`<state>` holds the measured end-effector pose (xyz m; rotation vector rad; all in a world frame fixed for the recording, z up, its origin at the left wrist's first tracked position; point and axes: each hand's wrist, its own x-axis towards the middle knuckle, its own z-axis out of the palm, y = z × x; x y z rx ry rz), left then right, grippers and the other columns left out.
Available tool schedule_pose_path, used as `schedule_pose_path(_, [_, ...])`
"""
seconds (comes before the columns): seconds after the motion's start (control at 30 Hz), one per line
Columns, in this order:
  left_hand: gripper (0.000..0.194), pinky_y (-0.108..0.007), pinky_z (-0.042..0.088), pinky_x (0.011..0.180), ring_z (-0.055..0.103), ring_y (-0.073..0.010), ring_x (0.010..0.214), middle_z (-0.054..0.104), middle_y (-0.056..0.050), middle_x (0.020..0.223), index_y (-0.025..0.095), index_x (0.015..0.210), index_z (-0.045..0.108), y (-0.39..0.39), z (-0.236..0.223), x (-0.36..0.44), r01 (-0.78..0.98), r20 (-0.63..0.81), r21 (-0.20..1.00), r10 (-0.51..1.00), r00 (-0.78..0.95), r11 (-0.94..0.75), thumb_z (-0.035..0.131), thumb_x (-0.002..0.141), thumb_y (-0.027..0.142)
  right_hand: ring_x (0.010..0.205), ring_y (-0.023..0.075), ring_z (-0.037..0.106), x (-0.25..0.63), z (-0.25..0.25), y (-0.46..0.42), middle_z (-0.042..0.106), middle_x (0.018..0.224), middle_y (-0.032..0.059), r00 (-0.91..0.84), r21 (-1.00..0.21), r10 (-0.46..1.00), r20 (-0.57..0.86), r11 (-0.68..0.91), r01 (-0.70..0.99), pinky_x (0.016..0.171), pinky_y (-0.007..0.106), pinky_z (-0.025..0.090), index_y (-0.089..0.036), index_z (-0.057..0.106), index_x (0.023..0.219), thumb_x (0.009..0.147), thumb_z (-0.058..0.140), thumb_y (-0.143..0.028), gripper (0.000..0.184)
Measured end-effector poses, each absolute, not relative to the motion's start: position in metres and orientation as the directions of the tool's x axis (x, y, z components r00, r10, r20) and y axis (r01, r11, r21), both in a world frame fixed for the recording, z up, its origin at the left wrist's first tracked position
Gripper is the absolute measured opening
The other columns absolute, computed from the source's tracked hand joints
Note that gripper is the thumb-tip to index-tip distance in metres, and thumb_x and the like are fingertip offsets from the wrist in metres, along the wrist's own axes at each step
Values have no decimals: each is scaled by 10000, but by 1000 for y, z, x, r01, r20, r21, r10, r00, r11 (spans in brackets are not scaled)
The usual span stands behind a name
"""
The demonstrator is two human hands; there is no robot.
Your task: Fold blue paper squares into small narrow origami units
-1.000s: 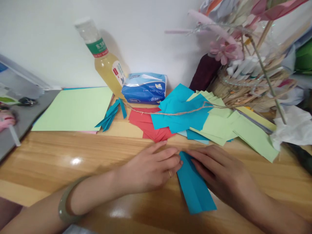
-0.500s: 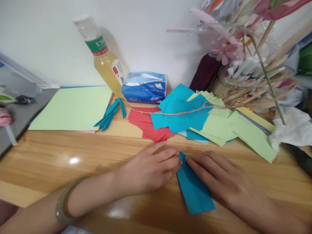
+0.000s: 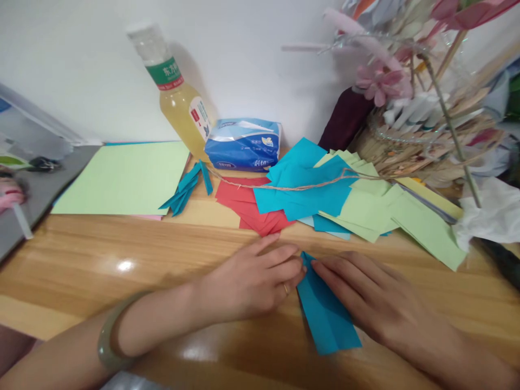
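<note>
A blue strip of paper (image 3: 325,317) lies at a slant on the wooden table, with a crease along its length and a small fold at its far end. My left hand (image 3: 254,279), wearing a ring, has its curled fingers on the left edge near that far end. From the other side, my right hand (image 3: 376,295) pinches the paper's upper right edge, fingers close together. Its thumb is hidden. Just beyond the hands lie red paper pieces (image 3: 254,203), blue paper sheets (image 3: 320,200) and light green paper pieces (image 3: 368,208).
Folded blue strips (image 3: 182,192) lie beside a green paper stack (image 3: 122,179). Behind are a drink bottle (image 3: 179,108) and a tissue pack (image 3: 244,145). Twine (image 3: 284,188) crosses the papers. A woven basket (image 3: 390,143) and crumpled tissue (image 3: 485,216) stand at right.
The whole view has shifted slightly, so everything appears a little further right. Both hands keep nearly the same place on the blue paper.
</note>
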<state>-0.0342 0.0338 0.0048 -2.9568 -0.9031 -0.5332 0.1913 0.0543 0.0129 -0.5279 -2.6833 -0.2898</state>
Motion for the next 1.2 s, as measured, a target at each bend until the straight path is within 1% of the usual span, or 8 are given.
schedule_pose_path(0.13, [336,-330,284,1052,470,-163,1120,656,-4,1013,131,1026,616,34,4,-34,538,338,79,530,777,-839,284,985,154,819,217,588,192,10,55,656,849,120,-854,131,306,420,911,391,676,333,511,-49,538,1028,919,274,-38,286])
schedule_pose_path(0.3, [310,-335,294,1049,475,-165,1121,653,-4,1019,132,1044,607,35,3,-32,541,335,66,529,780,-839,305,978,148,841,216,584,193,9,54,655,855,114,-860,131,308,407,912,389,683,342,515,-75,547,1042,910,283,-43,297])
schedule_pose_path(0.5, [295,-319,298,1051,486,-155,1107,659,2,995,134,1028,610,34,3,-32,558,347,88,550,760,-825,321,978,160,818,218,591,194,8,53,665,872,104,-856,168,296,423,903,395,689,347,510,-85,554,1014,903,284,-28,297])
schedule_pose_path(0.7, [302,-362,321,1031,457,-186,1139,640,-17,1060,131,1086,598,36,4,-35,525,280,51,517,809,-849,317,979,160,806,211,599,192,9,54,666,855,107,-859,164,289,423,908,386,686,344,512,-84,562,1014,906,284,-32,302])
schedule_pose_path(0.87, [340,-360,344,1001,467,-185,1124,642,-23,1050,126,1131,575,36,6,-35,521,289,35,508,811,-853,267,989,145,787,215,600,191,9,54,662,820,108,-857,162,280,433,911,379,679,344,509,-62,556,1000,908,284,-25,289])
schedule_pose_path(0.97, [313,-367,328,1008,463,-192,1127,637,-23,1047,124,1139,567,36,4,-34,525,283,32,511,811,-851,296,985,147,789,218,597,190,10,54,660,810,105,-854,161,276,441,912,378,675,346,507,-62,553,991,907,290,-23,279])
schedule_pose_path(1.1, [276,-356,326,1011,466,-190,1118,626,-32,1038,121,1151,555,35,2,-32,534,257,13,519,815,-845,347,973,155,796,206,587,192,10,56,644,791,84,-846,112,300,440,917,383,642,328,506,-109,567,996,922,269,-54,312])
schedule_pose_path(1.2, [259,-358,312,1037,444,-184,1154,605,-30,1071,139,1166,540,34,-2,-31,548,243,12,534,810,-836,381,964,172,845,208,572,195,5,59,630,852,96,-831,-21,359,425,922,387,689,342,510,-107,557,1047,928,319,-97,266])
